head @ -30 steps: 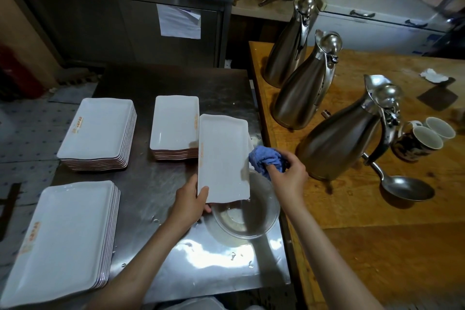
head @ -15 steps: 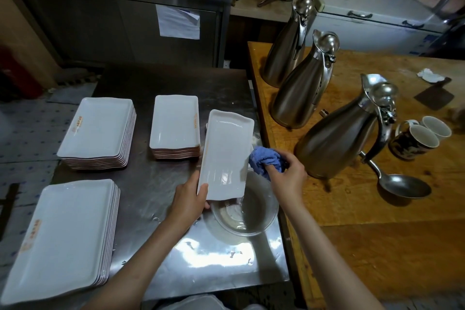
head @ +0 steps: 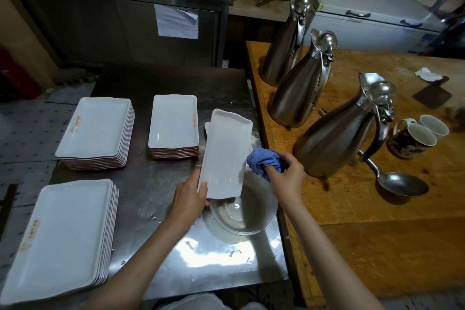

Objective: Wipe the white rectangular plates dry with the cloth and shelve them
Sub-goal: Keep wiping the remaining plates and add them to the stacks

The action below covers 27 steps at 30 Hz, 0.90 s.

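Held tilted above the steel table [head: 156, 184]: one narrow white rectangular plate [head: 225, 156], pinched at its near left corner by the left hand [head: 190, 196], thumb on the upper face, fingers underneath. Angled that way, most likely, to turn the face toward the cloth and let drips fall into the clear glass bowl [head: 242, 211] directly below its lower edge. Just beside the plate's right edge, touching or nearly so: a bunched blue terry cloth [head: 264, 161], gripped in the curled fingers of the right hand [head: 289, 176]. Judged as mid-wipe on this plate, with shelving not yet begun.

Behind the raised plate, only partly visible, the edge of another white plate lying flat [head: 206, 128], probably one waiting its turn; hard to tell how many lie there. To the left, a neat stack of matching narrow white plates [head: 173, 121]. Farther left, two stacks of wider white rectangular plates, one at the back [head: 98, 128] and one at the front [head: 60, 234]. Sorted by size, seemingly for carrying off in batches.

Water spots near the bowl, so a slippery grip seems possible. On the adjoining wooden table [head: 377, 234], three steel jugs [head: 334, 141] close to the right hand's elbow room.
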Available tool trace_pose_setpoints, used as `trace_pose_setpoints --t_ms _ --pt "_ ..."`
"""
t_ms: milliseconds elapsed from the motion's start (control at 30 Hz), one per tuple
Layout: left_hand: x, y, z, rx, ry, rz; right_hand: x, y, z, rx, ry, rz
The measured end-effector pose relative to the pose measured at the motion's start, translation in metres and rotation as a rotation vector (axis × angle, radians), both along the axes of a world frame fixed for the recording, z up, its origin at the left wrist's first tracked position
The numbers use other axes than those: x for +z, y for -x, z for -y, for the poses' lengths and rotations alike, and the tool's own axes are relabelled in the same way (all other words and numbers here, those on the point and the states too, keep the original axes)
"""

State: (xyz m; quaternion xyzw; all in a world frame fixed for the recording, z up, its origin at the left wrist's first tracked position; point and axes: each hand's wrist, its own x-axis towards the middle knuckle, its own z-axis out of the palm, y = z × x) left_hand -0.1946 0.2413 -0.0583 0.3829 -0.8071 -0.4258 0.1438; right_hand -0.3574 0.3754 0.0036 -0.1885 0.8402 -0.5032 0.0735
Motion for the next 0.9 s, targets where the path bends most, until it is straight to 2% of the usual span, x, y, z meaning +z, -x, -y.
trace_pose_setpoints --t_ms 133,233,367,533,667,800,900 --pt "0.009 0.003 -0.001 0.071 -0.406 -0.124 -0.003 -0.001 -0.003 0.031 0.013 0.059" --pt "0.008 0.003 0.003 0.083 -0.552 -0.132 -0.005 -0.001 -0.006 0.045 0.008 0.101" --pt "0.011 0.004 0.003 0.062 -0.669 -0.149 -0.009 -0.004 -0.007 0.080 -0.028 0.106" --pt "0.015 0.004 -0.001 0.083 -0.814 -0.255 -0.015 -0.008 -0.009 0.254 -0.163 0.063" --pt "0.017 0.006 0.003 0.092 -0.842 -0.295 -0.012 -0.012 -0.011 0.374 -0.250 -0.040" --pt "0.018 0.007 0.002 0.032 -0.849 -0.251 -0.009 -0.017 -0.008 0.442 -0.262 -0.011" --pt "0.019 0.008 0.001 -0.001 -0.858 -0.237 -0.007 -0.014 -0.006 0.453 -0.388 -0.121"
